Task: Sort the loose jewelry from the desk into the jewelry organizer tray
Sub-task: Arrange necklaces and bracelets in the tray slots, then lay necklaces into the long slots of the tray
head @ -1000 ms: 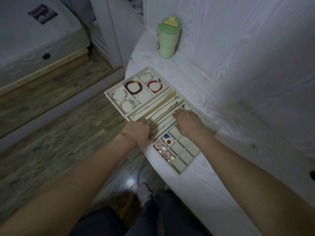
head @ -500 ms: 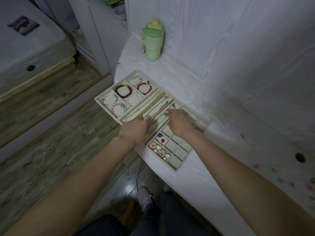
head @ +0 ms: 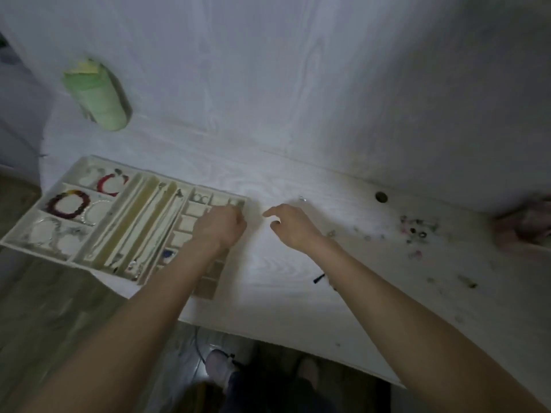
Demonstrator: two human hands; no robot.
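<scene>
Several bracelets and chains are already lying in the jewelry organizer tray (head: pixel 89 162) at the left of the desk (head: pixel 298 278), so the sorting looks well under way. Much is waiting still: loose jewelry (head: pixel 417 231) is sitting scattered at the right, well apart from the tray. Left hand (head: pixel 220 231) is hovering over the tray's small far-right compartments, fingers curled; whether it is pinching anything I cannot tell. Right hand (head: pixel 293 226) is hanging just beside the tray, fingers loosely curled, holding nothing.
</scene>
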